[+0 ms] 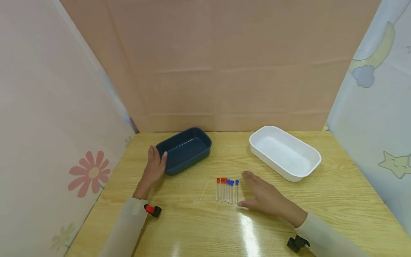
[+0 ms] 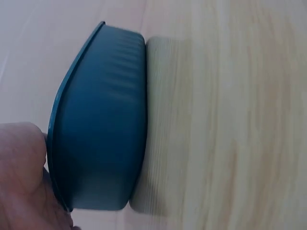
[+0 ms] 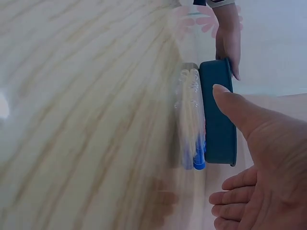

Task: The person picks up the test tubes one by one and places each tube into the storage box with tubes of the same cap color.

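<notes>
Near the back left, my left hand (image 1: 155, 170) holds the left end of a dark blue tray (image 1: 183, 151), its thumb over the rim and the fingers along the outside. In the left wrist view, the thumb's tip goes out of sight behind the rim. A row of clear, thin test tubes (image 1: 227, 192) lies on the table, three with red caps and three with blue caps. Just right of the row, my right hand (image 1: 264, 196) hovers with its fingers straight and thumb apart, holding nothing. The right wrist view shows the blue caps (image 3: 199, 160) beyond that hand.
A white tray (image 1: 285, 153) stands at the back right, beyond my right hand. The wood-grain table (image 1: 199, 232) ends at a peach backdrop (image 1: 212, 71). Patterned sheets (image 1: 38, 125) hang along both sides.
</notes>
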`<state>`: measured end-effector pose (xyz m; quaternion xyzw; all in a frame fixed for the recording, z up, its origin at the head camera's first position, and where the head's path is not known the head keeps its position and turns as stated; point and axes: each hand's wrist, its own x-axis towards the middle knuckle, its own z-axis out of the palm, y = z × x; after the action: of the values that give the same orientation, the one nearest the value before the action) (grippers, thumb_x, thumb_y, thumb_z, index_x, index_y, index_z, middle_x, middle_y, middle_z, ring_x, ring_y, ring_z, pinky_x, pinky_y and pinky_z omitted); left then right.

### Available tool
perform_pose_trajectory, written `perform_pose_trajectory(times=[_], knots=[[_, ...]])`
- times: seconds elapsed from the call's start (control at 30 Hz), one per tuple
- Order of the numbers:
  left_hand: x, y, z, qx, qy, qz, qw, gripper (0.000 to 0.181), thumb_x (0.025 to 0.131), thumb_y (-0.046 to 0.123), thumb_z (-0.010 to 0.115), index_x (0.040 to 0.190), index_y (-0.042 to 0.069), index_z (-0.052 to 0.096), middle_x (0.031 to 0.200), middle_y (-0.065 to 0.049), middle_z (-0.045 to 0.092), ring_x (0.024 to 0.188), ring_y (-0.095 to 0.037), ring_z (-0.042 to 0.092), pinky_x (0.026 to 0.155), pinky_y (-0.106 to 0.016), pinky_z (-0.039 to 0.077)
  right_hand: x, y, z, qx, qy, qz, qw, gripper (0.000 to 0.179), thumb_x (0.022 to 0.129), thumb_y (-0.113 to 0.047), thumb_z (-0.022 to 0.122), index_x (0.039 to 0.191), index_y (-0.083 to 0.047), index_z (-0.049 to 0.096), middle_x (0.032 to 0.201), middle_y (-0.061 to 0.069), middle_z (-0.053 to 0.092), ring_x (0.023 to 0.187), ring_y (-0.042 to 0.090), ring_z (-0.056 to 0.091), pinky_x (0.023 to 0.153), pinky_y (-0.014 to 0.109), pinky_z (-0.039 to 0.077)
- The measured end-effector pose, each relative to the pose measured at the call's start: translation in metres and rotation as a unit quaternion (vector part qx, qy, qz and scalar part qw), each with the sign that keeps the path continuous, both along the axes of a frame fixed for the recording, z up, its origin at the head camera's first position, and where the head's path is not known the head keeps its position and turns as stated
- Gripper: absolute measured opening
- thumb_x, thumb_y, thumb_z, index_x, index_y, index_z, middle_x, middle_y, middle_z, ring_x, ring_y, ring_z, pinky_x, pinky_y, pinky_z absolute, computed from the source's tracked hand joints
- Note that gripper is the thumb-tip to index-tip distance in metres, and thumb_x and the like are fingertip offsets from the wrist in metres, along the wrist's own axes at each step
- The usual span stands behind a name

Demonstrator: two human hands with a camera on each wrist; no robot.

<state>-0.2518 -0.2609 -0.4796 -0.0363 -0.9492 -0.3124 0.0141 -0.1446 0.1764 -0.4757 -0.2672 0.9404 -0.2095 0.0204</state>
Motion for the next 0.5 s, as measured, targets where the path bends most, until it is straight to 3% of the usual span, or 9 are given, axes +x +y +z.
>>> perform_pose_trajectory(times=[0.23, 0.5], knots=[[0.0012, 0.0066, 0.001, 0.003, -0.004, 0.021, 0.9998, 0.078, 0.111, 0.047, 0.019, 0.155, -0.007, -0.016, 0.163, -0.021, -0.026, 0.152, -0.041, -0.016, 0.12, -0.06, 0.008, -0.0047, -0.0045, -0.0041, 0.013, 0.016, 0.017, 0.9997, 0.112, 0.08, -0.064, 0.075, 0.154, 0.008, 0.033, 0.159, 0.028, 0.031, 0.143, 0.043, 0.039, 0.105, 0.054, 0.044], [0.0017, 0.0074, -0.0007, 0.012, -0.013, 0.012, 0.9998, 0.07, 0.112, 0.031, 0.024, 0.155, -0.003, -0.019, 0.163, -0.019, -0.028, 0.152, -0.038, -0.017, 0.121, -0.058, 0.008, -0.0083, -0.0049, -0.0063, 0.006, 0.005, 0.017, 0.9998, 0.115, 0.078, -0.062, 0.079, 0.154, 0.009, 0.032, 0.16, 0.028, 0.03, 0.141, 0.044, 0.041, 0.104, 0.054, 0.045]])
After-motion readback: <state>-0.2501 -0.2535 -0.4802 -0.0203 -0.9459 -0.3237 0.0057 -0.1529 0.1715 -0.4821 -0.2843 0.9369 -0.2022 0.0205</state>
